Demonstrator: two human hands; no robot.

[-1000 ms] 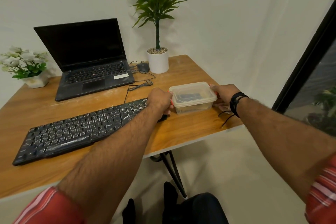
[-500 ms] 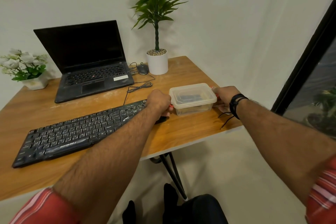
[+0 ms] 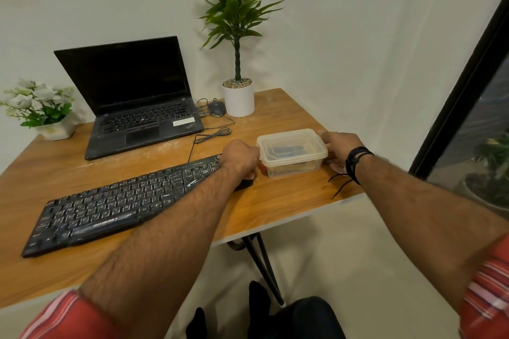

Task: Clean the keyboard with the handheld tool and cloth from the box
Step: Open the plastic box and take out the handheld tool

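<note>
- Right of frame centre, the box (image 3: 292, 152), translucent with its lid on, stands on the table (image 3: 275, 201) near the right edge.
- Left hand (image 3: 240, 156): grip clamped on the box's left end, fingers curled.
- Right hand (image 3: 341, 149): grip curled round the box's right end, thumb on the lid rim.
- Dark contents show through the lid; what they are cannot be told.
- Keyboard (image 3: 115, 203): lies diagonally at centre left, its right end under the left hand.
- Bare table surface lies between box and lower table edge; the laptop (image 3: 137, 102) and potted plant (image 3: 238, 96) stand above, well apart from the box.
</note>
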